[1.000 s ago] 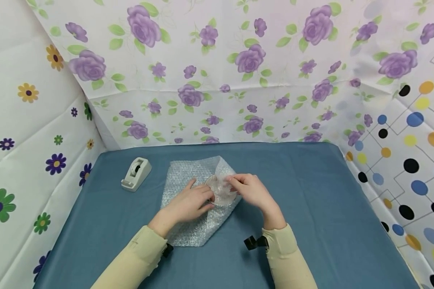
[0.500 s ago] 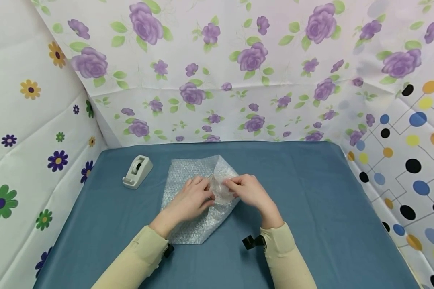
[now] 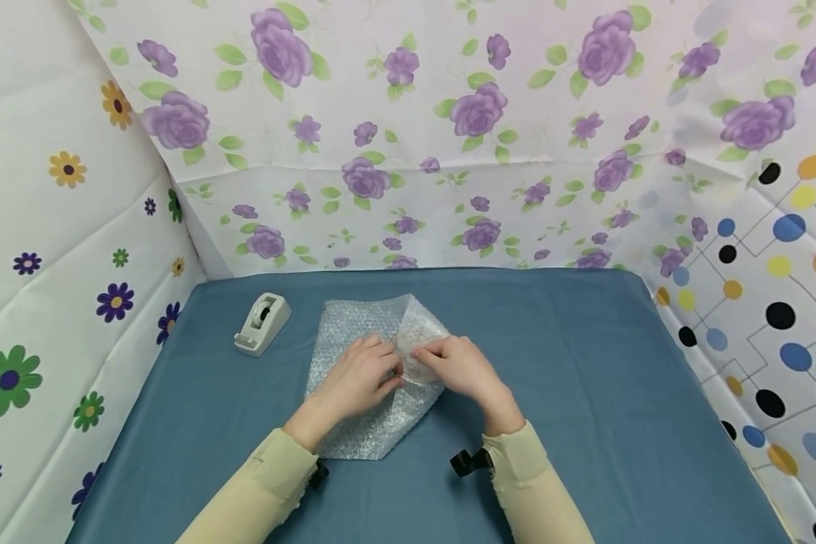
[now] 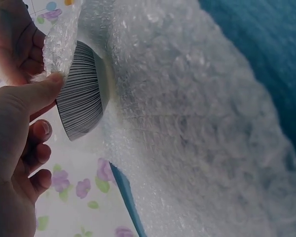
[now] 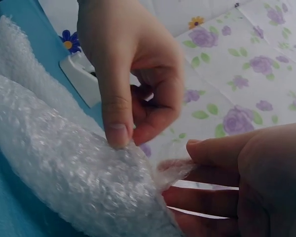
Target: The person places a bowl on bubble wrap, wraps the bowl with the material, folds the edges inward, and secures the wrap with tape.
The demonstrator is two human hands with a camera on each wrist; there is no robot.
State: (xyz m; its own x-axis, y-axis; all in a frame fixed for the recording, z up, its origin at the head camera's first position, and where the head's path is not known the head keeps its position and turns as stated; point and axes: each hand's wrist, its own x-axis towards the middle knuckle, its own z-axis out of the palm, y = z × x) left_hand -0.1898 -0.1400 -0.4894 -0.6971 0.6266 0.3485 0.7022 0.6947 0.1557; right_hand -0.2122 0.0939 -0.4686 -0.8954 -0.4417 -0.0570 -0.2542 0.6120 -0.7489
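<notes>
A bowl with thin black stripes (image 4: 81, 94) lies on its side, partly covered by a sheet of bubble wrap (image 3: 347, 325). The left hand (image 3: 360, 378) is at the bowl's left side; its thumb and forefinger pinch the bubble wrap at the bowl's rim, as the right wrist view shows. Opposite it, the right hand (image 3: 462, 370) pinches a folded flap of the bubble wrap between thumb and fingers, drawn over the bowl's mouth. Much of the bowl is hidden under the wrap and hands in the head view.
A white tape dispenser (image 3: 263, 325) stands at the back left of the blue-covered table (image 3: 619, 423). Printed floral cloth (image 3: 408, 151) hangs behind the table, with patterned cloths at both sides. A black wrist camera (image 3: 469, 462) sits at the right cuff.
The right hand has moved left with the bubble wrap flap, covering more of the bowl. The left hand's fingers have shifted forward along the bowl's side and closed together.
</notes>
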